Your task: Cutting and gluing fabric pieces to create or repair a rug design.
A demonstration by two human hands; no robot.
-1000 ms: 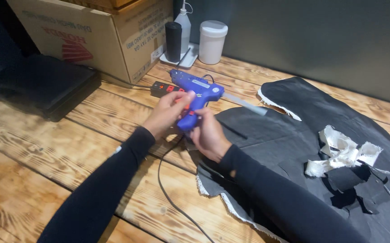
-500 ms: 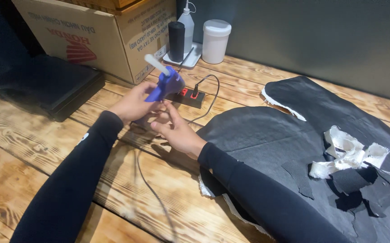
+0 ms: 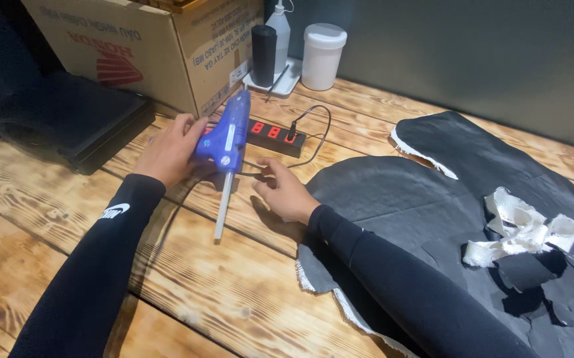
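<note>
Glue gun: we had the blue glue gun (image 3: 228, 130) left of frame center, over the wooden table (image 3: 68, 205). Its long axis ran near vertical in the frame, nozzle toward the cardboard box (image 3: 167, 46) at the top, and the pale glue stick (image 3: 222, 204) poked out the back toward the bottom.
Left hand: our left hand (image 3: 167, 149) was wrapped around the gun's handle from the left side.
Right hand: our right hand (image 3: 285, 191) sat just right of the gun, fingers loosely curled and holding nothing, near the black cord (image 3: 313, 136).
Nearby: a black power strip (image 3: 275, 136) with red switches lay just past the gun, and the black fabric (image 3: 432, 205) filled the right side.
</note>
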